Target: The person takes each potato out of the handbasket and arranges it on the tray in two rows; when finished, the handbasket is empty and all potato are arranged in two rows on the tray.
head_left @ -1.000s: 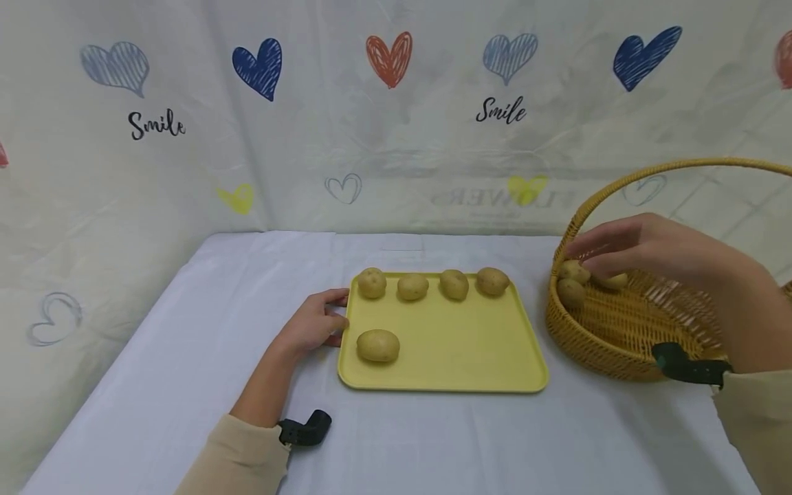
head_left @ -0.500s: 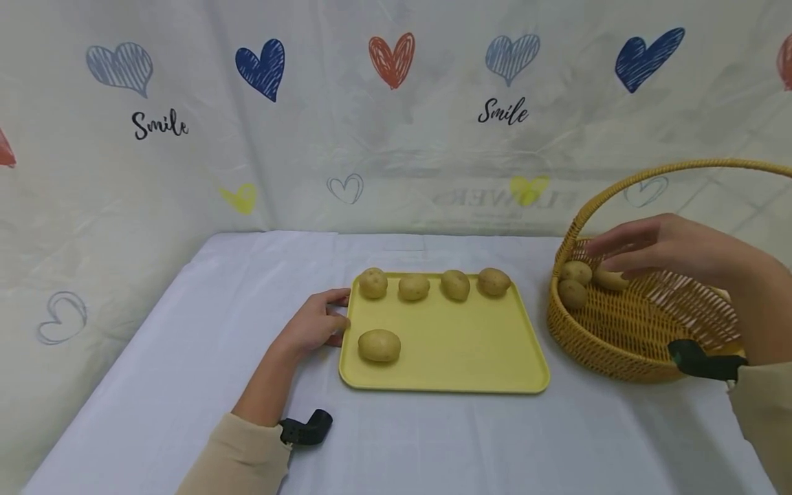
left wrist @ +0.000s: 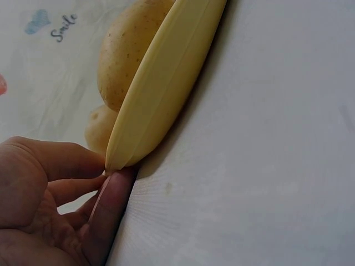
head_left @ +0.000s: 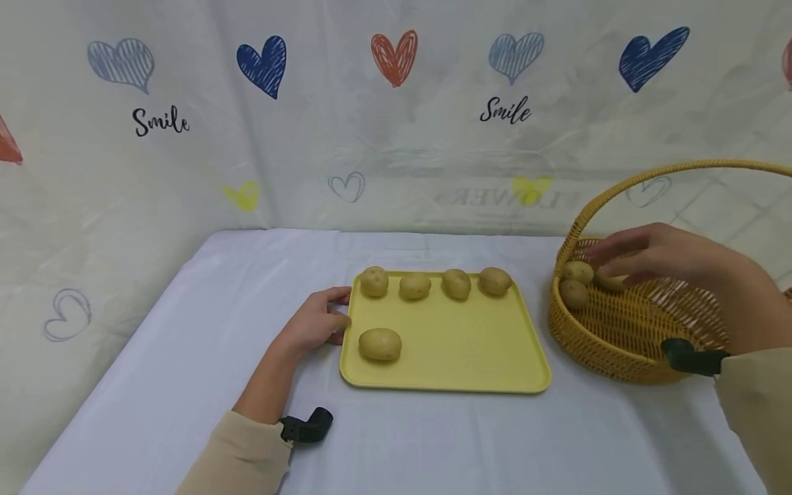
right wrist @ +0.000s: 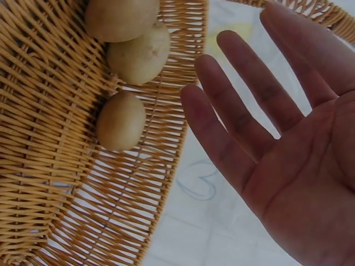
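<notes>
My left hand (head_left: pixel 312 321) pinches the left rim of a yellow tray (head_left: pixel 458 357). In the left wrist view, thumb and fingers (left wrist: pixel 113 208) meet at the tray's edge. Several potatoes stand in a row along the tray's far side, among them a rounded potato (head_left: pixel 374 282) at the left end. One larger potato (head_left: pixel 380 344) lies at the near left. My right hand (head_left: pixel 665 258) hovers over a wicker basket (head_left: pixel 606 357) with its fingers spread and nothing held. Three potatoes lie in the basket; one potato (right wrist: pixel 121 121) sits apart from the other two, and the hand partly hides it in the head view.
The basket's tall arched handle (head_left: pixel 674 167) rises beside and behind my right hand. A white cloth (head_left: pixel 421 440) covers the table. A pale curtain (head_left: pixel 309 137) printed with hearts hangs at the back and left.
My right hand first drew a little to the right above the basket, then came slightly back left and lower. The left hand, tray and potatoes have stayed put.
</notes>
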`<state>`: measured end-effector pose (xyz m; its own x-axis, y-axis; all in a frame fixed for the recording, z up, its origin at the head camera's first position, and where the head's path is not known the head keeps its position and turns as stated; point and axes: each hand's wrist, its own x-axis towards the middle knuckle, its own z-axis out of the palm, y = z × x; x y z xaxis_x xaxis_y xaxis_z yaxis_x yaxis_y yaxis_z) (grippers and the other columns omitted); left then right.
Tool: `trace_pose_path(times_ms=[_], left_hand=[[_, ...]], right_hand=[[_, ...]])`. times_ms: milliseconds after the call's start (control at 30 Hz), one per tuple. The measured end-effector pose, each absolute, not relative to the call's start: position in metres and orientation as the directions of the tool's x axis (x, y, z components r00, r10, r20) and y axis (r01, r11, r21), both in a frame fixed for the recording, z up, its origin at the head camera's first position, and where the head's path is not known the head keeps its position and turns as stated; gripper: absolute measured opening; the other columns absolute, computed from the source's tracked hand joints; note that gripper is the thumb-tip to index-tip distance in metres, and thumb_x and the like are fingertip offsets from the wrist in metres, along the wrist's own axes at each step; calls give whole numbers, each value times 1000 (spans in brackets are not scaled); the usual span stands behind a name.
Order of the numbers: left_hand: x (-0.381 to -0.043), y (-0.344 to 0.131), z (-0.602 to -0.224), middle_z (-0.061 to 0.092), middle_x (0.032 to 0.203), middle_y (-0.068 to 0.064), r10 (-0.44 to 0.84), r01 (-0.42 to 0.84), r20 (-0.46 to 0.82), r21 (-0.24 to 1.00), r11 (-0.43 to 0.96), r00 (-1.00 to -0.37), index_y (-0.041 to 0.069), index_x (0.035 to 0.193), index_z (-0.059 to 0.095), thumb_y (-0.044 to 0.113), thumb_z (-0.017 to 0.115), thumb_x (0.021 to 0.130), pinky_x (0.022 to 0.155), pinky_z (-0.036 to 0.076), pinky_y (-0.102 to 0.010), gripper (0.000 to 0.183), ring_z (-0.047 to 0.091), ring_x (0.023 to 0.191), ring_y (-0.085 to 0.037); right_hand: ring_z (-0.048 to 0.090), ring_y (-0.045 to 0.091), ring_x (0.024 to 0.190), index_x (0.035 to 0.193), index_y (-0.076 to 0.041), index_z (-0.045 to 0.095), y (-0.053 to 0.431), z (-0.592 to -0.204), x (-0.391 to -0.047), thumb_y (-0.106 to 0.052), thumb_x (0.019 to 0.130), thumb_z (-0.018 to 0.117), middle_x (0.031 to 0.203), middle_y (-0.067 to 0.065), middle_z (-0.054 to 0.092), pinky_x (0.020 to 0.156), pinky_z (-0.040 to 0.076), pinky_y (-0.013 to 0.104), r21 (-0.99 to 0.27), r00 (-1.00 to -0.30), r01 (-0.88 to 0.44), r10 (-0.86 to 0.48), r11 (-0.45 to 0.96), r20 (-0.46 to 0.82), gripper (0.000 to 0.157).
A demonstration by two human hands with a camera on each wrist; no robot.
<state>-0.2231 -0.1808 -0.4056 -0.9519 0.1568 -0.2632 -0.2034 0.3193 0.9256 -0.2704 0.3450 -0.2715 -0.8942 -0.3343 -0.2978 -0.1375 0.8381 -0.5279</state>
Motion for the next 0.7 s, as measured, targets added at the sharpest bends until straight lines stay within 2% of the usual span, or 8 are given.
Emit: trace_pose_path(times_ms=[300, 533, 567, 700], left_hand=[[-223, -181, -405, 48, 147, -13, 160, -195, -256, 927, 321, -953, 7, 158, 40, -3, 58, 91, 71, 63, -33, 70, 64, 102, -22], [-222, -181, -403, 48, 147, -12, 159, -192, -254, 926, 326, -954, 7, 158, 40, -3, 57, 91, 71, 62, -32, 70, 64, 102, -22], [-222, -182, -403, 47, 148, -13, 158, -192, -253, 926, 324, -954, 7, 158, 40, -3, 57, 91, 71, 62, -33, 70, 64, 102, -22], [-222, -182, -404, 48, 147, -13, 157, -195, -255, 927, 319, -954, 6, 158, 40, -3, 57, 91, 71, 63, -34, 70, 64, 102, -22]], right_hand=[[59, -12, 103, 150, 5, 48, 350, -290, -279, -28, 102, 65, 147, 26, 56, 94, 60, 44, -584, -875, -88, -342, 807, -341, 60], [62, -7, 103, 150, 3, 48, 351, -298, -280, -28, 100, 67, 147, 25, 57, 91, 61, 39, -600, -873, -54, -329, 798, -360, 61], [63, -5, 105, 150, 3, 48, 351, -299, -281, -27, 100, 67, 147, 25, 57, 90, 61, 39, -599, -870, -56, -333, 799, -364, 61], [64, 26, 124, 151, 4, 47, 349, -303, -283, -27, 101, 66, 150, 26, 54, 92, 60, 45, -595, -853, -47, -342, 803, -395, 61]])
